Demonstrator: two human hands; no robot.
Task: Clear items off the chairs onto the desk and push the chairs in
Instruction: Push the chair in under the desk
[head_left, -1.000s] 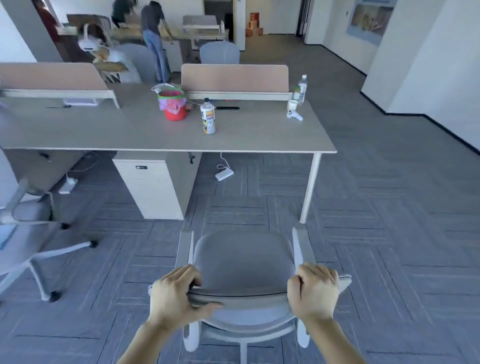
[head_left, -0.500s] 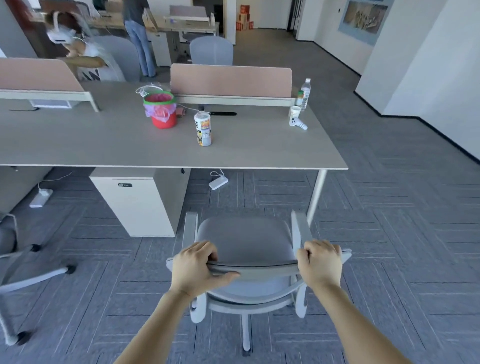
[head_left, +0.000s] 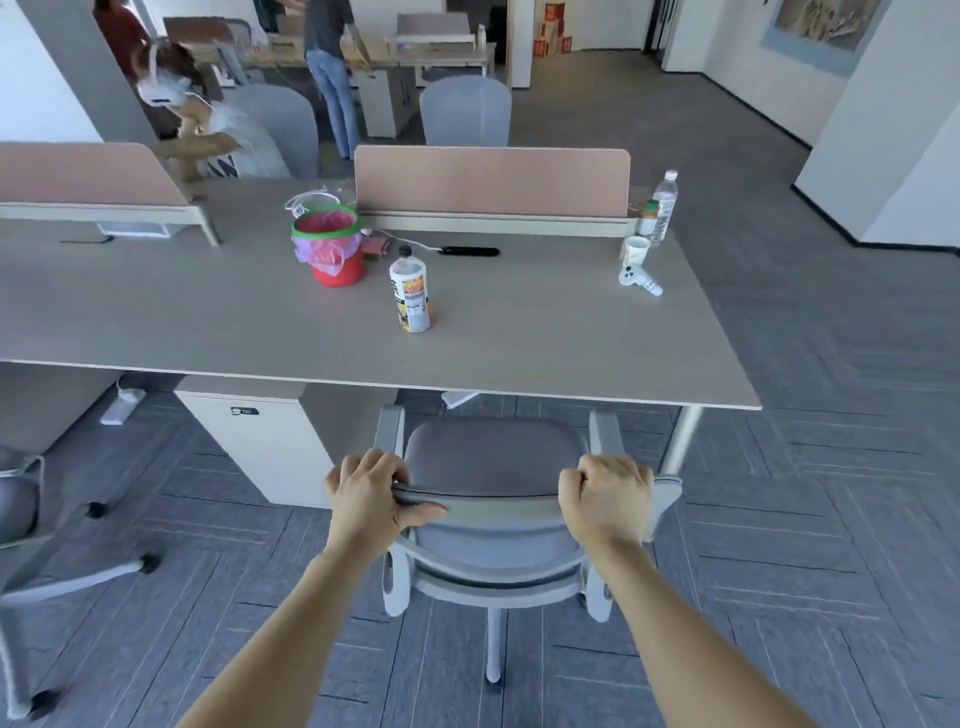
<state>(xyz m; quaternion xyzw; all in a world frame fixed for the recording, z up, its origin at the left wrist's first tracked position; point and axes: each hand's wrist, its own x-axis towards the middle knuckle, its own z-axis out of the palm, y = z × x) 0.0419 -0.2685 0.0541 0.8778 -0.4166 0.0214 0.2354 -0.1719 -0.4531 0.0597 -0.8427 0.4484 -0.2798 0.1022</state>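
A grey office chair (head_left: 493, 457) stands right in front of me, its bare seat facing the long grey desk (head_left: 545, 343). The front of the seat and both armrests reach the desk's near edge. My left hand (head_left: 371, 496) grips the left end of the chair's backrest top. My right hand (head_left: 608, 499) grips the right end of it. On the desk stand a white labelled bottle (head_left: 410, 293) and a red bucket (head_left: 332, 249) lined with a pink bag.
A white drawer cabinet (head_left: 265, 447) sits under the desk left of the chair, a desk leg (head_left: 683, 436) to its right. A second grey chair (head_left: 21, 519) stands at the far left. A controller (head_left: 639, 280), cup (head_left: 635, 252) and water bottle (head_left: 664, 205) sit by the partition. People are behind the desk.
The chair has rolled forward with both my hands on its backrest, from well back on the carpet to the desk's near edge. The desk now looms closer.
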